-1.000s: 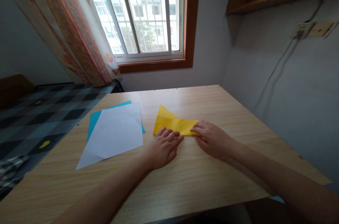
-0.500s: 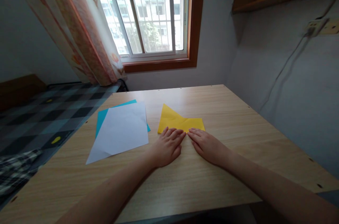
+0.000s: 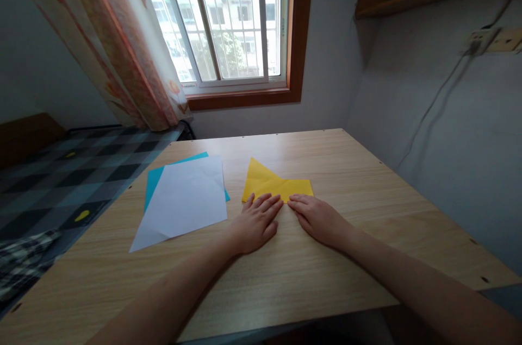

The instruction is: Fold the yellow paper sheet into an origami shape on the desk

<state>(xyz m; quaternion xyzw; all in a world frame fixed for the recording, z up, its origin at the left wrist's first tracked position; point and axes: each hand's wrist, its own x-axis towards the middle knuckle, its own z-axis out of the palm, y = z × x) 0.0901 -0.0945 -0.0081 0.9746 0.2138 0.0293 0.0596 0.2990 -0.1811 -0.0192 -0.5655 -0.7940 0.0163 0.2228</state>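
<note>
Down on the counter, the left hand lies flat, fingers extended and slightly spread over the near edge of the folded yellow paper, while the right hand rests its straight, close-set fingers on that same edge, and neither of the 2 grips anything! The yellow paper sits mid-counter, 1 point rising at its left, with 1 white sheet overlapping 1 blue sheet to the left of it.
</note>
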